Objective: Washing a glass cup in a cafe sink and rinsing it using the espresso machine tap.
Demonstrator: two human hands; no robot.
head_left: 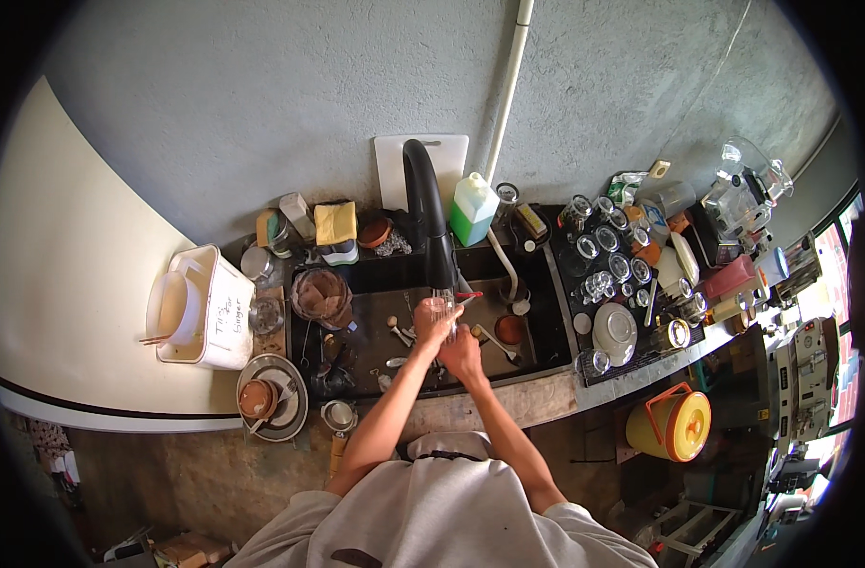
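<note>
Both my hands are close together under the black faucet [425, 204], over the dark sink [376, 364]. My left hand [434, 320] is closed near the spout, with a clear, shiny shape that could be glass or running water at its fingers. Just below and to the right, my right hand [463, 358] is closed too; its fingers hide what they grip. A small red-tipped thing [469, 295] sticks out beside my hands, and I cannot tell which hand has it. Several spoons and other utensils [396, 362] lie in the sink, along with a round brown dish [510, 329].
A bowl [321, 295] stands at the sink's left, above a plate stack [273, 424]. Behind the sink are a green liquid jug [474, 210], a yellow sponge [336, 224] and a white cutting board [392, 170]. Upturned glasses [607, 238] and white dishes [615, 333] crowd the right rack.
</note>
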